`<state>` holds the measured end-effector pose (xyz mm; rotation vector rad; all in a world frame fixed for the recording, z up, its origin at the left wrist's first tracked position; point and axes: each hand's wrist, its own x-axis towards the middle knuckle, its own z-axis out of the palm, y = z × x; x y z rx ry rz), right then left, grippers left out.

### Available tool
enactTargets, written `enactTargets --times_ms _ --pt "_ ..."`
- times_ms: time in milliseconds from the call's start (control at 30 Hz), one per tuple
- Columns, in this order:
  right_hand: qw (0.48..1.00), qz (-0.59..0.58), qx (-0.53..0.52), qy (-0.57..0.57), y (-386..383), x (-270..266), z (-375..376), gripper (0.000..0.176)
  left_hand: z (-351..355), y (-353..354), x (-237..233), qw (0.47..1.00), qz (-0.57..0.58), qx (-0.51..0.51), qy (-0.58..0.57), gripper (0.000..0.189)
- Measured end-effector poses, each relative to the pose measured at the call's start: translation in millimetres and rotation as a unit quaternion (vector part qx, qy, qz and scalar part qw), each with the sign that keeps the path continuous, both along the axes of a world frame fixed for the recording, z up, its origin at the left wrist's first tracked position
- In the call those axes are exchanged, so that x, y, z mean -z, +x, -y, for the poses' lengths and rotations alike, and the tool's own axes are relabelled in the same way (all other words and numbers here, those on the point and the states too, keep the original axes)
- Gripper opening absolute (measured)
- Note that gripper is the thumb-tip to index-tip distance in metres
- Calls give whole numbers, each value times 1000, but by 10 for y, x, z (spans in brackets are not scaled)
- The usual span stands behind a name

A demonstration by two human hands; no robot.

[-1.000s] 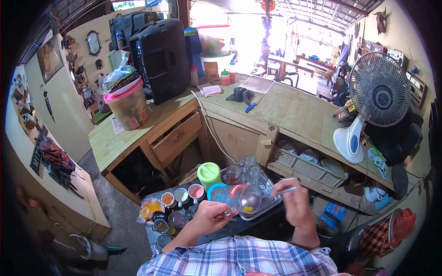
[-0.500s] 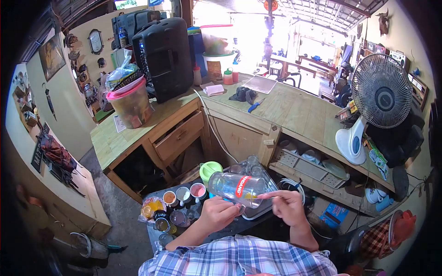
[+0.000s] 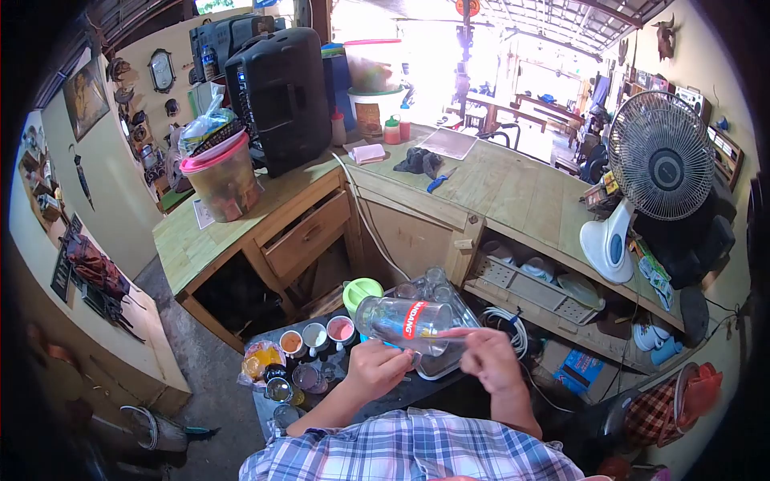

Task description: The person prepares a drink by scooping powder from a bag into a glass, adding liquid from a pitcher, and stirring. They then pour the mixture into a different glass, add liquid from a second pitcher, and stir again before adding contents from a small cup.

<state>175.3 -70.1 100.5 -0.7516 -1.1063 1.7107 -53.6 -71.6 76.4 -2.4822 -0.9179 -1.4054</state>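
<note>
A clear glass mug (image 3: 385,319) with a red band of white lettering lies nearly on its side in the air. My left hand (image 3: 377,370) is closed around its handle underneath. At the mug's right end, my right hand (image 3: 489,359) points with the index finger stretched out toward the glass and the other fingers curled; nothing shows in it. Whether that fingertip touches the glass is hard to tell. Behind the mug are a light green lid (image 3: 362,293) and a metal tray (image 3: 461,309) with several clear glasses.
Cups of coloured powder (image 3: 339,329) and dark glasses (image 3: 309,378) stand left on the low table, beside a bag with orange contents (image 3: 262,361). A wooden counter (image 3: 489,188) bears a black speaker (image 3: 281,96), a pink-lidded tub (image 3: 220,180) and a fan (image 3: 662,164).
The view has shifted slightly. My left hand and the mug are a little further left in view. My right index finger now lies slightly higher along the mug's end.
</note>
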Motion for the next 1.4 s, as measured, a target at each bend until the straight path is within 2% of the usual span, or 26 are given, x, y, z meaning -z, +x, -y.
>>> enactTargets --times_ms 33,100,167,233,333,367,433,500,567,600,633,733,833,967,1033,1067,1167,1233,1300,1367,1400 --pt "1000 -19 -22 6 -64 49 9 33 7 6 3 1000 -9 0 -10 15" --pt "999 -1 18 28 5 43 0 34 0 5 41 1000 6 4 -3 15" --pt "990 -61 112 54 159 48 -72 35 -11 -17 45 1000 21 5 6 15" --pt "986 -71 115 98 195 56 -80 38 -3 -42 26 999 32 5 8 15" --pt "984 60 45 163 -3 80 -45 47 1 -37 -9 1000 26 4 1 14" --pt "983 60 48 165 2 75 -43 47 -6 -41 -6 1000 25 7 3 14" --pt "947 -8 129 293 35 50 -63 46 -25 -43 16 999 39 16 14 14" --pt "933 -52 138 327 127 93 -98 46 -29 -52 44 999 37 11 10 14" --pt "900 94 115 410 58 -60 -82 45 -13 -61 40 999 35 8 2 14" --pt "889 175 90 413 -47 -183 -57 43 -9 -68 9 1000 28 6 -6 14" --pt "890 175 91 412 -47 -197 -50 43 -6 -71 -10 1000 21 5 -13 14" --pt "824 198 157 507 55 -240 -74 37 -18 -77 29 999 43 7 -15 15" --pt "797 224 207 522 18 -255 -94 37 4 -84 2 998 53 8 -32 16" --pt "798 244 173 523 -201 -167 -137 40 11 -91 -23 997 51 7 -49 17" --pt "785 232 222 530 35 -233 -93 35 20 -100 -1 994 75 20 -82 18" --pt "781 246 225 528 123 -260 -78 24 23 -110 1 994 75 20 -82 18" --pt "772 289 194 532 -93 -232 -175 15 52 -116 -3 989 83 17 -123 20" --pt "785 295 163 519 -179 -245 -157 13 50 -98 -44 988 85 17 -127 22" --pt "760 311 206 532 -55 -290 -119 11 52 -103 11 987 74 25 -143 22" --pt "759 315 235 520 36 -338 -98 11 54 -84 14 984 63 34 -161 22" --pt "731 334 246 542 14 -346 -118 13 60 -57 -20 983 75 39 -163 22"
